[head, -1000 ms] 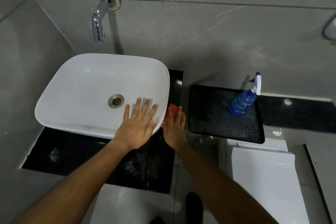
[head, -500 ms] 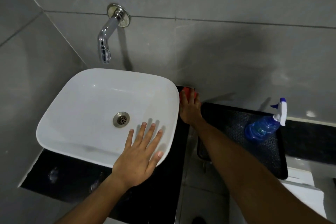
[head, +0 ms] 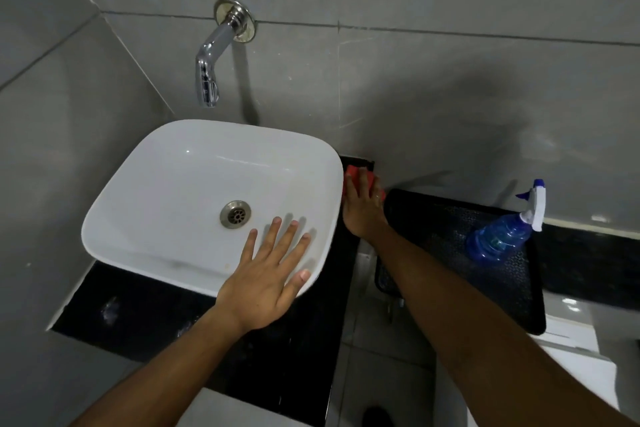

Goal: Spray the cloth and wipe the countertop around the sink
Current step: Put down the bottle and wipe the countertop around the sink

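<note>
The black bench [head: 287,367] is carrying one white sink [head: 207,198], a heavy, rigid, glossy basin that looks slippery when wet, so it is being steadied and not lifted. One chrome tap [head: 211,69] is sticking out of the wall above it. To the right, one black textured tray [head: 485,270] is holding one blue spray bottle [head: 498,239], probably light and stiff, best taken round its narrow neck under the white trigger. The left hand [head: 266,281] is lying flat with its grip spread wide, holding nothing, fingers resting on the sink's near rim. The right hand [head: 363,208] is pressing flat on the one red cloth [head: 353,172], which is sitting on the bench strip between sink and wall corner; it seems soft, limp and light, best handled by pinning it under the palm.
</note>
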The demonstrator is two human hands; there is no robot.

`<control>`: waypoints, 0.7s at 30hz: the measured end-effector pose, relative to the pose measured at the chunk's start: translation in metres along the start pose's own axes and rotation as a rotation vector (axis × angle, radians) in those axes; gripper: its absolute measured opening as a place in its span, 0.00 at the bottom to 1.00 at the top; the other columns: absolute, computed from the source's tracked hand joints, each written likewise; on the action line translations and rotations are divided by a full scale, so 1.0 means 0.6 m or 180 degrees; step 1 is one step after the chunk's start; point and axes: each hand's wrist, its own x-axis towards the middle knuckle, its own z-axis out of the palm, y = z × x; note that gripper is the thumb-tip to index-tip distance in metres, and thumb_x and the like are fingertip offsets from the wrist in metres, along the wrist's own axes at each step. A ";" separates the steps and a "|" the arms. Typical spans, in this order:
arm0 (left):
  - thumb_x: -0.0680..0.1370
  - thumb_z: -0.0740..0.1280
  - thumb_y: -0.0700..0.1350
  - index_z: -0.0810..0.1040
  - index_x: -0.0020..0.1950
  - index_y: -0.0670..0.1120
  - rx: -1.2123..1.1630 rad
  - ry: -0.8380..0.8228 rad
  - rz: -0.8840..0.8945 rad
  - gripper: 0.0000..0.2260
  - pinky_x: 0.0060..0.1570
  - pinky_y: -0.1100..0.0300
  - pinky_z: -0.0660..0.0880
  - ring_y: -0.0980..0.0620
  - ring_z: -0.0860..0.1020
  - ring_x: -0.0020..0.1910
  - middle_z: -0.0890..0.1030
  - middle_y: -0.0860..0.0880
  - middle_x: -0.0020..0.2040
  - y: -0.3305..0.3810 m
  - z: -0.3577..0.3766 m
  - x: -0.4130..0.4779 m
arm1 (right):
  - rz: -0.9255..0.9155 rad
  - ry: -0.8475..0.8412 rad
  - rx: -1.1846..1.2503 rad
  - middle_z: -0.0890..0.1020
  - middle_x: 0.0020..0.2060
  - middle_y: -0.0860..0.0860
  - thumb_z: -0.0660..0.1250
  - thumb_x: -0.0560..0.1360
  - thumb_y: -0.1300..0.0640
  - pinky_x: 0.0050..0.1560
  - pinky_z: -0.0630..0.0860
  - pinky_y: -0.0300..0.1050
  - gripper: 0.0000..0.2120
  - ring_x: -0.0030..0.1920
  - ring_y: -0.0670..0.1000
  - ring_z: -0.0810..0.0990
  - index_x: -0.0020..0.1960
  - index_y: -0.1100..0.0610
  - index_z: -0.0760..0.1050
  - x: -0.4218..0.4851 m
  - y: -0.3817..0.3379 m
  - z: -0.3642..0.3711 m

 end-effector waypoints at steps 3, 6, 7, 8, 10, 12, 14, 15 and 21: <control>0.82 0.36 0.61 0.40 0.81 0.55 -0.0035 0.0072 -0.0009 0.27 0.77 0.38 0.46 0.48 0.37 0.80 0.41 0.51 0.82 0.001 0.001 -0.001 | -0.0035 0.0012 -0.0106 0.42 0.76 0.59 0.51 0.80 0.51 0.69 0.43 0.69 0.28 0.72 0.68 0.39 0.76 0.53 0.43 -0.068 -0.015 0.025; 0.80 0.32 0.62 0.36 0.79 0.56 -0.0002 0.0009 -0.0067 0.28 0.77 0.39 0.42 0.49 0.34 0.79 0.39 0.52 0.82 0.003 0.000 0.003 | -0.0038 -0.0051 -0.0180 0.42 0.76 0.58 0.49 0.80 0.51 0.69 0.41 0.69 0.28 0.72 0.68 0.38 0.76 0.53 0.41 -0.136 -0.033 0.055; 0.79 0.31 0.63 0.35 0.79 0.57 0.0016 -0.0024 -0.0074 0.28 0.77 0.40 0.40 0.49 0.33 0.79 0.38 0.52 0.82 0.005 -0.001 0.000 | -0.0108 -0.0092 -0.0314 0.42 0.76 0.58 0.48 0.80 0.50 0.69 0.42 0.69 0.28 0.72 0.68 0.37 0.76 0.53 0.40 -0.166 -0.039 0.067; 0.79 0.31 0.63 0.35 0.79 0.56 0.0028 -0.0049 -0.0081 0.29 0.77 0.40 0.39 0.49 0.33 0.79 0.38 0.51 0.82 0.006 -0.002 0.000 | -0.0169 -0.0122 -0.0409 0.41 0.76 0.58 0.47 0.80 0.50 0.69 0.42 0.70 0.28 0.72 0.68 0.37 0.75 0.54 0.39 -0.194 -0.045 0.081; 0.80 0.32 0.63 0.37 0.80 0.56 0.0032 -0.0075 -0.0108 0.29 0.77 0.41 0.37 0.49 0.33 0.79 0.39 0.51 0.82 0.007 -0.004 0.002 | -0.0126 -0.0053 -0.0205 0.41 0.76 0.58 0.51 0.79 0.51 0.68 0.40 0.70 0.30 0.71 0.68 0.36 0.76 0.53 0.40 -0.256 -0.058 0.103; 0.81 0.33 0.63 0.39 0.81 0.55 -0.0015 -0.0084 -0.0083 0.29 0.77 0.41 0.36 0.48 0.33 0.79 0.39 0.51 0.82 0.007 -0.005 0.001 | -0.0088 0.0024 -0.0057 0.42 0.76 0.59 0.53 0.79 0.51 0.68 0.42 0.69 0.30 0.71 0.68 0.35 0.76 0.53 0.41 -0.320 -0.076 0.122; 0.80 0.33 0.63 0.40 0.81 0.55 -0.0047 -0.0086 -0.0075 0.29 0.77 0.41 0.35 0.48 0.33 0.79 0.39 0.51 0.82 0.005 -0.006 0.003 | -0.0134 -0.0007 -0.0192 0.43 0.76 0.59 0.50 0.79 0.49 0.69 0.46 0.69 0.30 0.71 0.68 0.35 0.76 0.53 0.41 -0.372 -0.089 0.142; 0.79 0.32 0.63 0.40 0.81 0.55 -0.0038 -0.0081 -0.0079 0.30 0.77 0.41 0.35 0.48 0.33 0.79 0.40 0.50 0.82 0.005 -0.005 0.004 | -0.0109 0.0005 -0.0232 0.43 0.76 0.59 0.50 0.79 0.49 0.70 0.47 0.69 0.29 0.71 0.68 0.35 0.76 0.53 0.41 -0.396 -0.095 0.150; 0.74 0.26 0.66 0.41 0.81 0.54 0.0042 -0.0058 -0.0038 0.37 0.77 0.38 0.38 0.46 0.34 0.79 0.40 0.49 0.82 0.005 -0.004 0.001 | -0.0090 -0.0206 -0.0442 0.41 0.76 0.58 0.49 0.80 0.47 0.69 0.50 0.70 0.30 0.71 0.67 0.32 0.75 0.53 0.37 -0.496 -0.124 0.170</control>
